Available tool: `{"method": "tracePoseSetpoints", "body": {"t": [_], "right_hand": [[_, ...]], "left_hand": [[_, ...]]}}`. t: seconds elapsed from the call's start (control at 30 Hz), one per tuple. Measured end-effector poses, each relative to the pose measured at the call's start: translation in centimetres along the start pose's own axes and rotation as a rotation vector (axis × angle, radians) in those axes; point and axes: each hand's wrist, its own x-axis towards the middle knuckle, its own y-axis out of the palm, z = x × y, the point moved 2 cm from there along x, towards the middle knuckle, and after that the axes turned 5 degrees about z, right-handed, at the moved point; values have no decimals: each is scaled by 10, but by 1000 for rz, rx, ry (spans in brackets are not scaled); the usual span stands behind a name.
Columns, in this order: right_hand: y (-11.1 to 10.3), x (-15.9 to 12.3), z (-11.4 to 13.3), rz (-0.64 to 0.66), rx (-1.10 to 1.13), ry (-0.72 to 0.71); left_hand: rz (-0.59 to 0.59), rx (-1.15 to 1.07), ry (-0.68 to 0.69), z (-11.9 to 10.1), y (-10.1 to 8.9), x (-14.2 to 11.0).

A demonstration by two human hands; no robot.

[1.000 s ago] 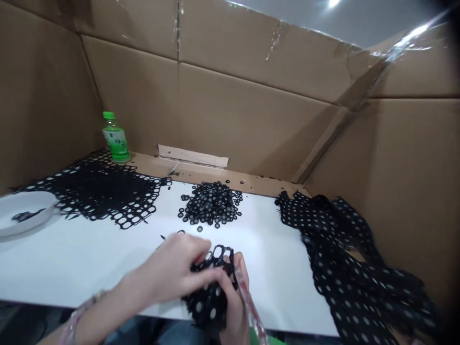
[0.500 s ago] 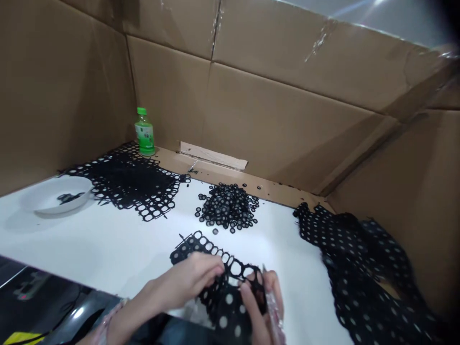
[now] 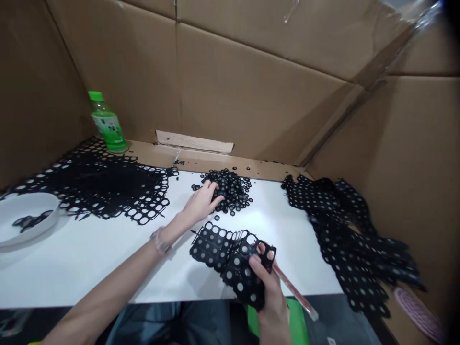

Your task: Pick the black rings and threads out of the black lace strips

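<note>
My left hand (image 3: 205, 197) reaches onto a heap of small black rings (image 3: 232, 189), its thumb and fingers apart. The fingertips touch the near left side of the heap, and I cannot tell whether a ring lies between them. In my right hand (image 3: 269, 275) is a black perforated sheet (image 3: 215, 249) of joined rings, pinched between thumb and fingers near its right end. Open holes run along the sheet's far edge, and its lower part droops over the table's front edge. A slim stick with a reddish, clear handle (image 3: 296, 292) sticks out from under the same hand.
At left are a white bowl (image 3: 50, 225) with dark pieces and a mat of empty black webbing (image 3: 147, 206). A green bottle (image 3: 109, 127) stands behind. More perforated sheets (image 3: 334, 239) lie at right. Cardboard walls (image 3: 251, 96) enclose the white table (image 3: 118, 258).
My left hand has left the sheet and moved forward to the ring heap. My right hand still grips the sheet, now spread more to the left. The view has shifted right and down.
</note>
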Motion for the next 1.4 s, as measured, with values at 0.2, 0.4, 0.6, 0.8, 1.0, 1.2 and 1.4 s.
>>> {"method": "tracePoseSetpoints", "body": {"t": [0.2, 0.4, 0.6, 0.8, 1.0, 1.2, 1.4], "right_hand": [[16, -7, -3, 36, 142, 171], [24, -10, -5, 3, 70, 68], [22, -14, -8, -47, -31, -16], [15, -12, -12, -118, 24, 59], [23, -10, -6, -78, 280, 225], [21, -11, -1, -68, 460, 265], [26, -15, -2, -80, 546, 409]], "left_hand": [[296, -261, 274, -54, -7, -76], [400, -333, 226, -61, -3, -88], [363, -312, 264, -63, 5, -88], [420, -294, 160, -65, 9, -88], [472, -749, 94, -53, 31, -86], [174, -1000, -149, 6, 13, -54], [50, -17, -135, 34, -17, 14]]}}
